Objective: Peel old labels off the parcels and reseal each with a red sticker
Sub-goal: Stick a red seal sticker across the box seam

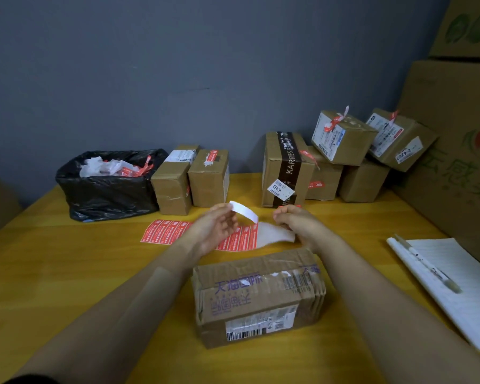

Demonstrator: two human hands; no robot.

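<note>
Yellow wooden table against a grey-blue wall.

Parcel sits nearest the person, centre front. Its long axis runs left to right, with the right end swung slightly away. Purple print and torn label scraps are on top. A barcode label is still on the near side face, running lengthwise.

Both hands are raised just beyond the parcel, apart, not touching it. The left hand pinches the upper end of a white strip, which slants down to the right toward the other hand. The right hand has its fingers curled in. A sliver of red shows along its knuckles, but I cannot tell whether it grips anything.

A sheet of red stickers lies flat under the hands, long axis left to right, with bare white backing at its right end.

Back left is a black bin bag holding paper scraps, with two small boxes beside it. Back right is a pile of boxes, some with red stickers. A notebook with a pen on it lies far right.
</note>
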